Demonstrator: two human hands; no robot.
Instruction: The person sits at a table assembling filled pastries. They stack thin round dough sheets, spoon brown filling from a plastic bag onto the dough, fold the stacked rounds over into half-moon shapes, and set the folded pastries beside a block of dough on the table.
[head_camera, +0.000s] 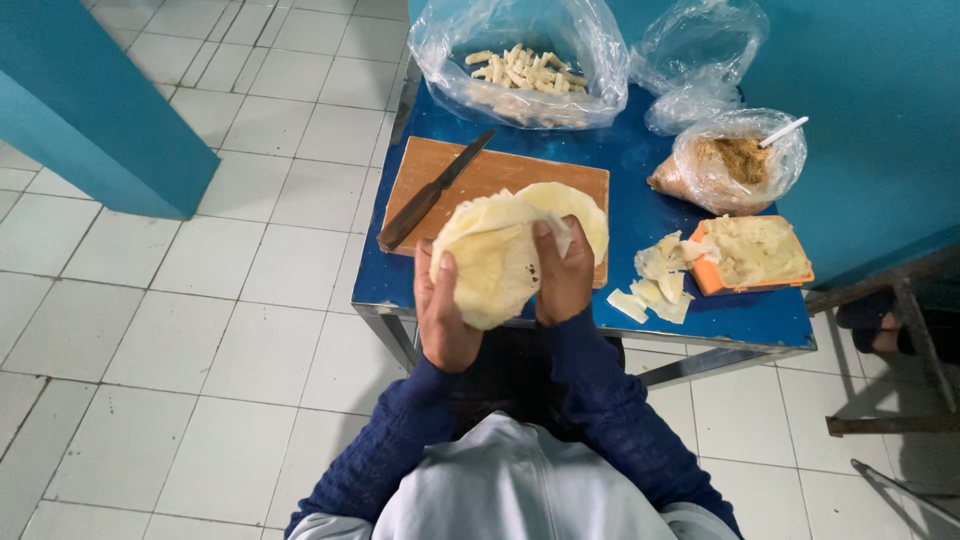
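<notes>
The stack of thin pale wrapper sheets (500, 255) is held up in both hands above the near edge of the blue counter (640, 190), partly over the wooden cutting board (470, 170). The left hand (443, 310) is closed around the lower left side of the stack, with the palm under it and the fingers curled up its edge. The right hand (563, 278) is closed on the stack's right side, with the fingers pressed onto the top sheet, which is lifted and folded a little.

A dark-handled knife (430, 195) lies slantwise across the left part of the board, its handle hanging over the board's left edge. A few torn wrapper pieces (655, 280) lie on the counter just right of the board, beside an orange tray (760, 255) filled with a pale mash. Behind the tray stands a clear bag of brown filling (735, 165) with a white spoon handle (785, 130) sticking out. At the far end of the counter an open clear bag of rolled sticks (520, 70) is seen, with an empty crumpled bag (695, 60) to its right. White floor tiles (250, 270) lie to the left.
</notes>
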